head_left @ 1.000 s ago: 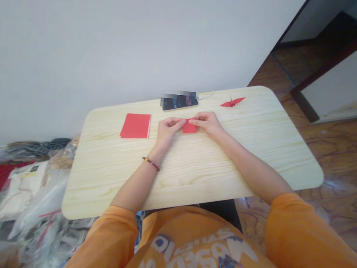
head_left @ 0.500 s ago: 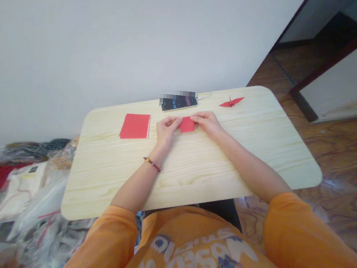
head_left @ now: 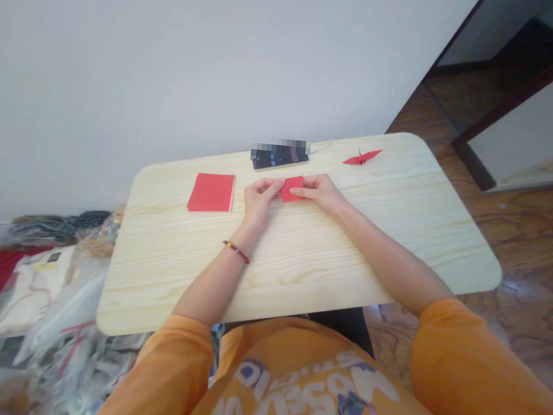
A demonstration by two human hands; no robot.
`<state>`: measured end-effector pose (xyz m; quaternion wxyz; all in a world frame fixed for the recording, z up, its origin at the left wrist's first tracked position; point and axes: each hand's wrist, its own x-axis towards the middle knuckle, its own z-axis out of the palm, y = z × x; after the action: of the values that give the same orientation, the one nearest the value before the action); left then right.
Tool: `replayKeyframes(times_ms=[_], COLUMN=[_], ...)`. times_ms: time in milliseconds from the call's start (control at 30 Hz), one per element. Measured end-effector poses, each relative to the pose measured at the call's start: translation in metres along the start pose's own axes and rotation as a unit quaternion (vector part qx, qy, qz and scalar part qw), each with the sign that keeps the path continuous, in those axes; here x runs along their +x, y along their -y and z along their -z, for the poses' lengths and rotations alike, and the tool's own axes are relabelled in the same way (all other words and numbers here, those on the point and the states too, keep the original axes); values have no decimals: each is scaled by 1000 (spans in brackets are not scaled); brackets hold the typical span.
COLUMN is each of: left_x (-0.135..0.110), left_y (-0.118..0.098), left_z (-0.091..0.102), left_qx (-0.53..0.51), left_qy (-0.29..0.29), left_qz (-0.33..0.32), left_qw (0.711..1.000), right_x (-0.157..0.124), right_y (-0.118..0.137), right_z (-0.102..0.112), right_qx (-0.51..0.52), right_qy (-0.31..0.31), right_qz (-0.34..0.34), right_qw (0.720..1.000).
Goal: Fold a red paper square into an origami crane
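Note:
A small folded piece of red paper (head_left: 292, 188) is held just over the light wooden table (head_left: 300, 262) between both hands. My left hand (head_left: 259, 200) pinches its left edge with curled fingers. My right hand (head_left: 321, 192) pinches its right side, thumb and fingers pressed on the paper. A stack of red paper squares (head_left: 211, 193) lies to the left of my left hand. A finished red paper crane (head_left: 361, 156) stands at the far right of the table.
A dark phone (head_left: 279, 159) with a white cable lies at the table's far edge against the white wall. Plastic bags and fabric (head_left: 28, 294) are piled on the floor to the left. Wooden floor and a doorway lie to the right.
The red paper has been turned and lifted slightly between the fingers; it now sits tilted and a little further from me. Both hands stayed nearly in place.

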<state>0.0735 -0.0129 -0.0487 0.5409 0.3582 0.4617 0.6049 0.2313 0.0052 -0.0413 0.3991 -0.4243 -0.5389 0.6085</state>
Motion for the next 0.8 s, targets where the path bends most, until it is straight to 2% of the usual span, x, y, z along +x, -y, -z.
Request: replayKeyframes(times_ms=[333,800], left_x=[0,1], left_y=[0,4], left_z=[-1,0], left_qx=[13,27], left_qy=[0,-5], left_qz=[2,-10], left_qw=[1000,1000], right_x=[-1,1], right_y=[4,-2], right_z=[2,4], right_qx=[-26,-27], right_qy=[-3,-20], right_qz=[-27,-22], right_qw=[999,999])
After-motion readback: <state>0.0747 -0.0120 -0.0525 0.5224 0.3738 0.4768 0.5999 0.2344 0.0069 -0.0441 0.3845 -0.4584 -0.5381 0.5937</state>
